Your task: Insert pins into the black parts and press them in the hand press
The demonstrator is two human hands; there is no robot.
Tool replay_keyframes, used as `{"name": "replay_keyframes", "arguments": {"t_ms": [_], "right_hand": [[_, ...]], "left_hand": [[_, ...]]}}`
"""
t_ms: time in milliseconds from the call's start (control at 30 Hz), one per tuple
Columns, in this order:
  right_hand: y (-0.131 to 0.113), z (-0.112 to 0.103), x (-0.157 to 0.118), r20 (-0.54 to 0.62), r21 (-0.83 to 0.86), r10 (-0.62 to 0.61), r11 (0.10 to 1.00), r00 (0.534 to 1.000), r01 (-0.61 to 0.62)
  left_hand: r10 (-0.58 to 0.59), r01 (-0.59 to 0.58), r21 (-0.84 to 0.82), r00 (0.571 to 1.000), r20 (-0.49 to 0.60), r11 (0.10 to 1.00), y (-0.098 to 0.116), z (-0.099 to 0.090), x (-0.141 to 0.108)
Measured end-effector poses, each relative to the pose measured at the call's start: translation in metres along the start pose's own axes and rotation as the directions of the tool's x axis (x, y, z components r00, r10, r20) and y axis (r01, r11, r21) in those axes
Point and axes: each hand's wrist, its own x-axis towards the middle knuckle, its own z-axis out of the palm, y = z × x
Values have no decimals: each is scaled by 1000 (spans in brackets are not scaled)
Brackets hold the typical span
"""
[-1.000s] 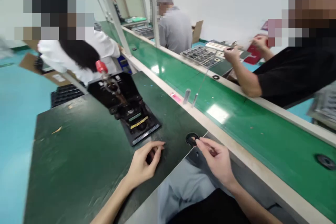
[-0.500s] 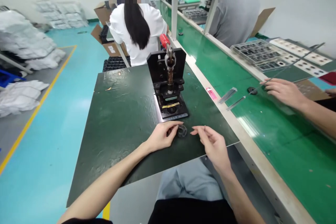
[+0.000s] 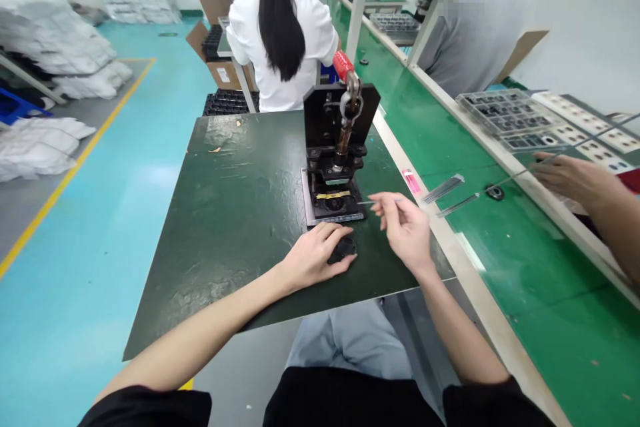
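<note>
My left hand (image 3: 317,257) rests on the green table, thumb and fingers curved round the edges of a small black round part (image 3: 345,249). Between the thumb and fingertips of my right hand (image 3: 403,223) is a thin metal rod (image 3: 366,203), its free end pointing left toward the base of a black hand press (image 3: 341,147). The press stands just beyond my left hand, its red-gripped lever (image 3: 343,65) raised. A yellow strip (image 3: 334,195) crosses the press's lower fixture.
To the right runs a green conveyor belt (image 3: 500,260) with a pale edge rail. Bundles of thin clear strips (image 3: 444,188) and a black ring part (image 3: 495,192) lie there. A co-worker's hand (image 3: 575,177) reaches in from the right. A pink item (image 3: 411,181) lies by the rail.
My left hand has opened from a pinch at the round part's side to a wider grasp around it. My right hand has moved forward toward the press, and the rod now shows. The view has shifted.
</note>
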Motion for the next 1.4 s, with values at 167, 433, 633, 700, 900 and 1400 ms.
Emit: {"name": "replay_keyframes", "arguments": {"t_ms": [167,433,633,700,900,1400], "right_hand": [[10,30,36,179,-53,-129,989,975,140],[23,35,38,199,-107,-191,971,961,215],[27,39,38,200,-216,-199,946,960,241],[28,41,36,208,-213,-222,940,953,265],[28,46,37,169,-154,-205,960,964,232],[22,0,-56,149,-59,129,991,980,-121]], "left_hand": [[-14,16,-62,1000,23,998,7,6,-4],[12,11,-226,995,99,974,1,1,0],[-20,22,-50,999,42,998,3,-6,0],[-35,35,34,999,2,999,5,-5,-1],[-102,101,117,995,8,988,7,1,-6],[-45,85,-255,986,159,963,-2,-9,2]]}}
